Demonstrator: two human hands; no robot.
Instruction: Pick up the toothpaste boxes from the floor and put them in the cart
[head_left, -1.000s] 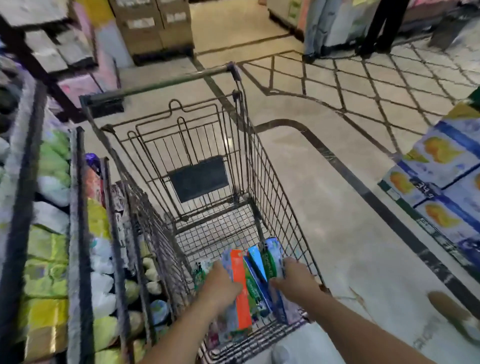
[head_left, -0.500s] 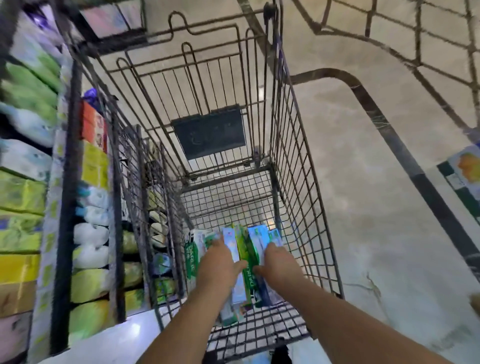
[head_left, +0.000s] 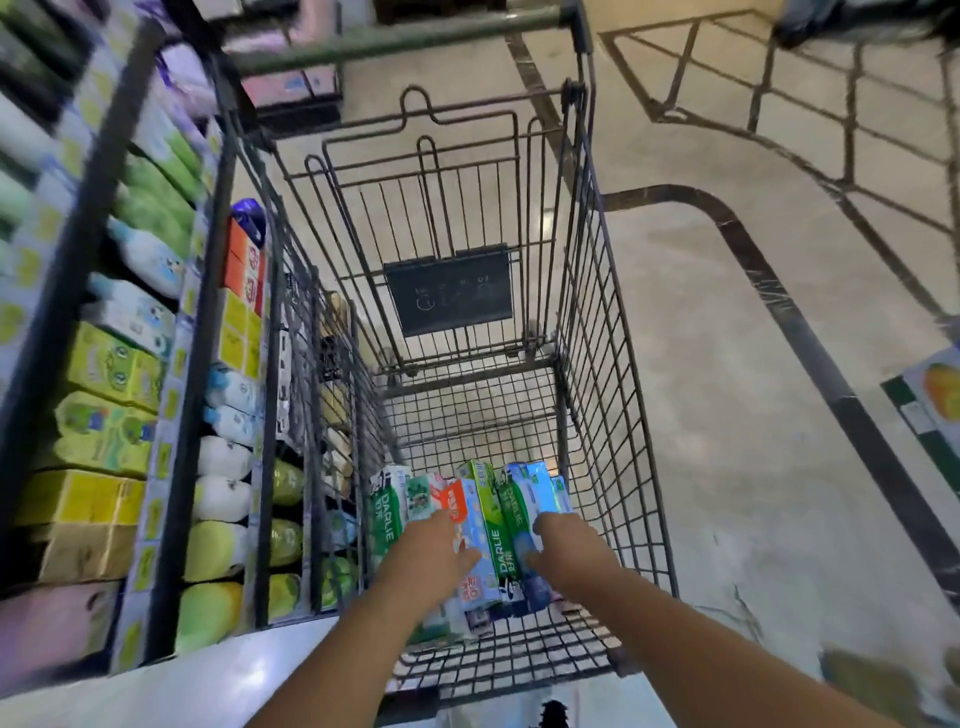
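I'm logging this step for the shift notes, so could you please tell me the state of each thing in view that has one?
Toothpaste boxes: bunched side by side, down inside the cart, held between both hands.
Cart: upright on the floor; dark child-seat flap folded against the far end.
Left hand: on the bundle's left side; grip not clear.
Right hand: on its right side; grip not clear.
Shelves: stocked with packages.

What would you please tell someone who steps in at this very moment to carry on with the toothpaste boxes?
Left hand and right hand: both low inside the cart, on the toothpaste boxes; whether they grip or just press is unclear.
Boxes: bunched side by side on the cart's wire floor, near end.
Done: this bundle is in the cart.
Left: let go, withdraw, check the floor; no further boxes show there.
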